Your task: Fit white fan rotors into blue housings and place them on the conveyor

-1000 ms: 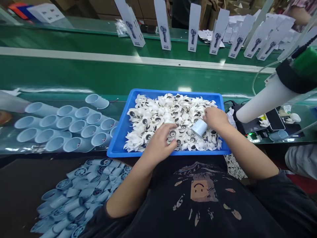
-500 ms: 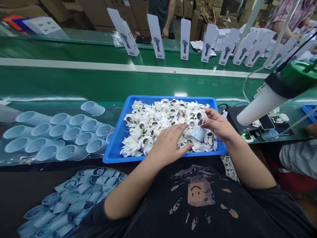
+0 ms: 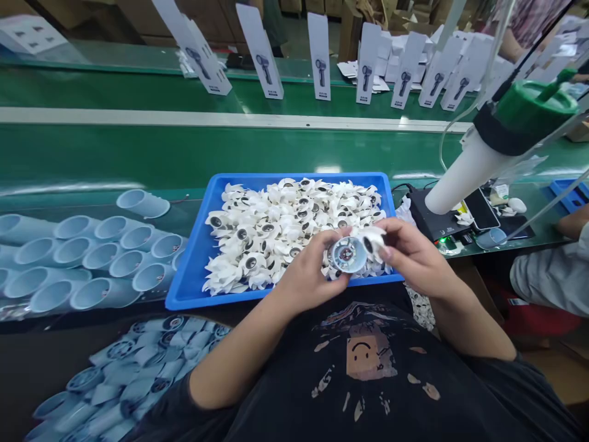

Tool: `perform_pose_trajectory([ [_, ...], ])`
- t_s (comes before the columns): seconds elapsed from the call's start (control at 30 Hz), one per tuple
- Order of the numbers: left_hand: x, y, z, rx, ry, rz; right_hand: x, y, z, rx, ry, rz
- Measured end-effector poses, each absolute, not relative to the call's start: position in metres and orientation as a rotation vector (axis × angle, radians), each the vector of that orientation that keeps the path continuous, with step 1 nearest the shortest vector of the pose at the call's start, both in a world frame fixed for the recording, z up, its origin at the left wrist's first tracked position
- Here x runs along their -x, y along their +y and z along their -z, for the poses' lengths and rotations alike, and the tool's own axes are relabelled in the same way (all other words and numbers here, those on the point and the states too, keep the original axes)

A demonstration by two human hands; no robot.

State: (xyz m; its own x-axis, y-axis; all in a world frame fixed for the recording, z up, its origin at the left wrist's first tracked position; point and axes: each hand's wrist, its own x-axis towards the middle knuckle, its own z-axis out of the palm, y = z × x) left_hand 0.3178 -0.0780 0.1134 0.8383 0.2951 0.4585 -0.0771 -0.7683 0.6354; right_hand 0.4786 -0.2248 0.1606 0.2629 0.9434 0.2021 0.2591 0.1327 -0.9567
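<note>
My left hand (image 3: 304, 273) is closed around a light blue cylindrical housing (image 3: 348, 254), its open end facing up toward me, with a ring of internal parts visible inside. Pinched in the fingers of my right hand (image 3: 418, 255) is a white fan impeller (image 3: 375, 240) with a dark hub, close beside the housing's right rim. Both hands are over the front right part of a blue tray (image 3: 188, 261) heaped with loose white impellers (image 3: 267, 228).
Rows of light blue housings (image 3: 105, 293) stand on the left; more lie piled (image 3: 124, 374) below them. White boxes (image 3: 321, 58) line the far side of the green conveyor (image 3: 151, 150). A white tube device (image 3: 464, 169) leans at right, near a black box (image 3: 424, 212) and a person's sleeve (image 3: 538, 276).
My left hand has gone from open to gripping the housing, which was at my right hand. The housing has tilted so its opening faces me. The view has shifted slightly.
</note>
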Motion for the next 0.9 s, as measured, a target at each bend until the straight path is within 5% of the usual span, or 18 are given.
perform_pose_trajectory([
  [0.23,-0.312,-0.088,-0.115,-2.483,0.218,-0.686,-0.454,-0.219,-0.179,1.851,-1.995,-0.140],
  [0.6,-0.309,-0.097,-0.110,-2.570,0.170,-1.111,-0.452,-0.206,-0.172,1.775,-1.960,-0.251],
  [0.9,-0.298,-0.065,-0.106,-2.537,0.374,-0.898,-0.458,-0.223,-0.160,1.574,-1.848,-0.135],
])
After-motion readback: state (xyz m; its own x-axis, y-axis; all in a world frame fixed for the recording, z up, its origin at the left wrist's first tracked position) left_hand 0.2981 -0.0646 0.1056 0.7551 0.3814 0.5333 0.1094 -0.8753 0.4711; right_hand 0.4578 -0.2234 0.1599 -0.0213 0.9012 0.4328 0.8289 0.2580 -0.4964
